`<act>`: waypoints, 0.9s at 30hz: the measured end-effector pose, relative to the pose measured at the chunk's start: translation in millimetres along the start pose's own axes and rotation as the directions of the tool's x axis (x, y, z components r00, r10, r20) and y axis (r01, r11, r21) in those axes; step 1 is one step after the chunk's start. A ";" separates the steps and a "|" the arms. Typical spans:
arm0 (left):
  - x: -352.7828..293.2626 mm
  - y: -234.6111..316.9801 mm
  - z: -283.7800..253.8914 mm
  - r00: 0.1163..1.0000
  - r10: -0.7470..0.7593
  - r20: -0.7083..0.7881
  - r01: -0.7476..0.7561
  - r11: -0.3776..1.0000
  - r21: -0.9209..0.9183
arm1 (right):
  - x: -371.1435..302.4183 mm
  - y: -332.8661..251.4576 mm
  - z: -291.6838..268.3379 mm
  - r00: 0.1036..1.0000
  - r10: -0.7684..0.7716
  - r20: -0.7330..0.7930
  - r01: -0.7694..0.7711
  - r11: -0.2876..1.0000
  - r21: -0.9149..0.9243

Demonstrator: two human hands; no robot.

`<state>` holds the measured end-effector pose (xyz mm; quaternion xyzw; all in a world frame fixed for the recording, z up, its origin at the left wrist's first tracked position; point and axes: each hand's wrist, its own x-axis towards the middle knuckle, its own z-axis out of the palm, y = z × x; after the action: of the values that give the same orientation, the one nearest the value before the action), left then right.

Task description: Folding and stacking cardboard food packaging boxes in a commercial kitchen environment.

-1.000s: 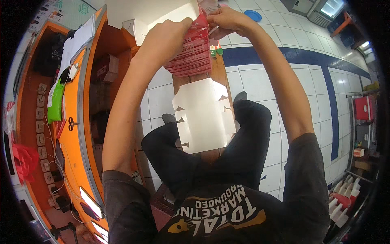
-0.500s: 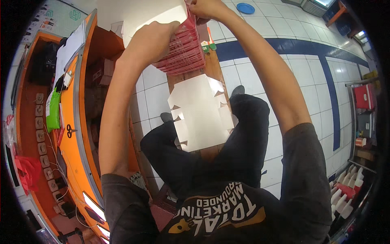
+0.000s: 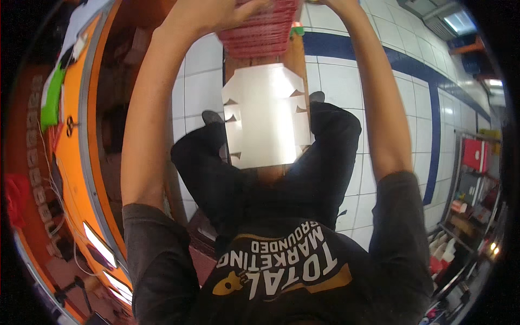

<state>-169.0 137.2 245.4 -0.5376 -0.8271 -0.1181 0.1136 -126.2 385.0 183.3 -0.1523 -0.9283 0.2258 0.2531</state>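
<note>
A flat white die-cut cardboard box blank [image 3: 265, 116] lies on a narrow wooden bench [image 3: 271, 174] between my legs. Just beyond it stands a red slatted plastic basket [image 3: 262, 32], its top cut off by the upper edge. Over the basket's near left side is my left hand [image 3: 214, 12], one digit stretched out along it, the others out of view. I cannot tell whether it touches the basket. Only the wrist end of my right hand [image 3: 333, 3] shows, right of the basket at the upper edge; its fingers are hidden.
An orange counter [image 3: 89, 124] runs along my left, with black scissors [image 3: 70, 125] and a green packet [image 3: 52, 97] on it. White floor tiles [image 3: 338, 81] with a blue stripe [image 3: 398, 62] lie to the right. A loaded metal rack [image 3: 460, 189] stands at the far right.
The white sheets visible over the basket are out of view now. My left hand has loosened from the basket rim, and both hands sit higher in the picture. The whole view has shifted.
</note>
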 end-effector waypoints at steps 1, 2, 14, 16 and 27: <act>-18.7 -2.0 1.1 0.998 -0.052 0.020 0.051 0.999 0.010 | -23.9 -6.2 11.4 0.916 -0.328 -0.231 0.243 0.912 -0.331; -38.0 -1.6 3.1 0.956 0.056 -0.287 -0.065 0.998 -0.023 | -56.3 -19.5 33.6 0.918 -0.343 -0.202 0.277 0.915 -0.292; -335.0 97.7 141.7 0.425 -0.873 0.238 0.730 0.175 -0.660 | -352.1 -137.5 219.8 0.684 0.449 0.575 -0.330 0.893 -0.305; -357.9 107.8 150.5 0.366 -0.879 0.306 0.764 0.096 -0.638 | -347.4 -130.5 218.9 0.646 0.473 0.600 -0.378 0.880 -0.286; -380.7 127.6 168.6 0.650 -0.700 0.297 0.749 0.524 -0.406 | -351.2 -111.4 211.7 0.642 0.424 0.639 -0.351 0.903 -0.247</act>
<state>88.4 -87.3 -24.7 -0.1594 -0.9195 -0.3359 -0.1274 30.9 78.3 -65.3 -0.2668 -0.9109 0.2677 -0.1658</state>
